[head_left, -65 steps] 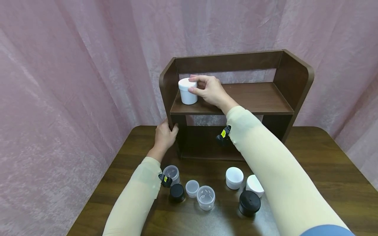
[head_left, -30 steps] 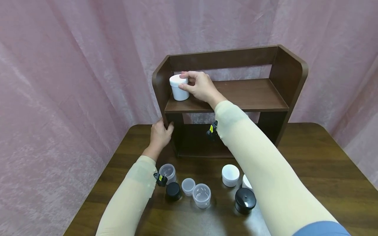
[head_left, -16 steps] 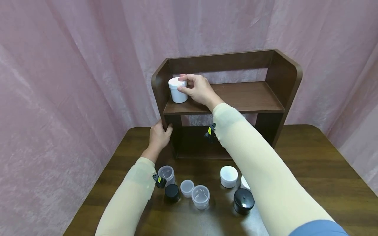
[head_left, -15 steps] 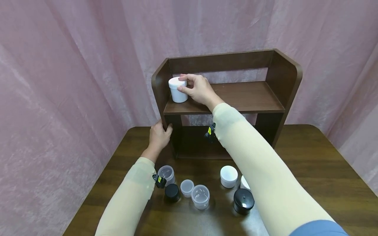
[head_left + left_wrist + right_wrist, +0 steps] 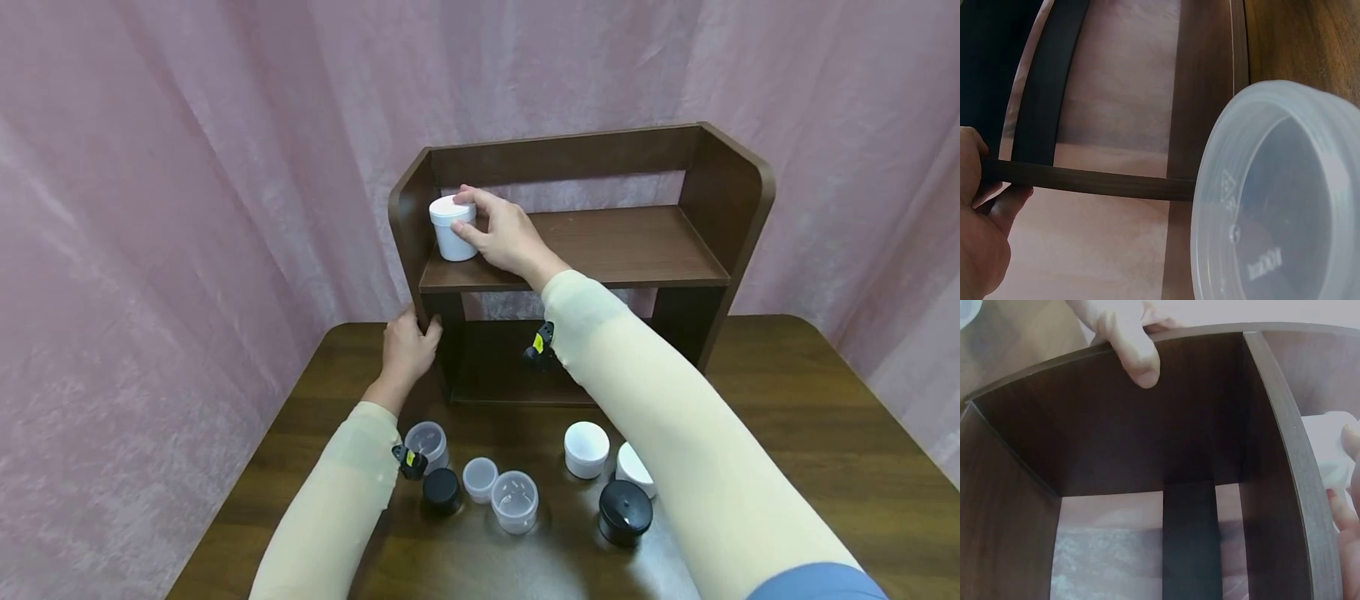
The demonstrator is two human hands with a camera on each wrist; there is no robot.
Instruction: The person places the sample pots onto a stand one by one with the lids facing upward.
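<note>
A white lidded jar (image 5: pixel 447 233) stands upright at the left end of the upper board of a dark brown two-tier shelf (image 5: pixel 637 242). My right hand (image 5: pixel 510 237) pinches its right side from lid to body between thumb and fingers; the right wrist view catches the jar (image 5: pixel 1322 447) and fingertips at its edge. Lower down, my left hand (image 5: pixel 407 346) grips the front edge of the shelf's left side panel, thumb on the inner face. That thumb (image 5: pixel 1141 365) shows large in the right wrist view. In the left wrist view, a clear plastic jar (image 5: pixel 1285 206) fills the foreground.
On the table (image 5: pixel 787 400) before the shelf stand clear jars (image 5: pixel 515 502) and a small black-lidded jar (image 5: pixel 442 492) at left. To the right are white jars (image 5: pixel 587 450) and a larger black jar (image 5: pixel 625 512), partly beside the right sleeve. A pink curtain (image 5: pixel 225 167) hangs behind.
Over the past two seconds the white jar has shifted slightly left, closer to the shelf's side panel. Most recently the right fingers have straightened a little. The left hand keeps its place.
</note>
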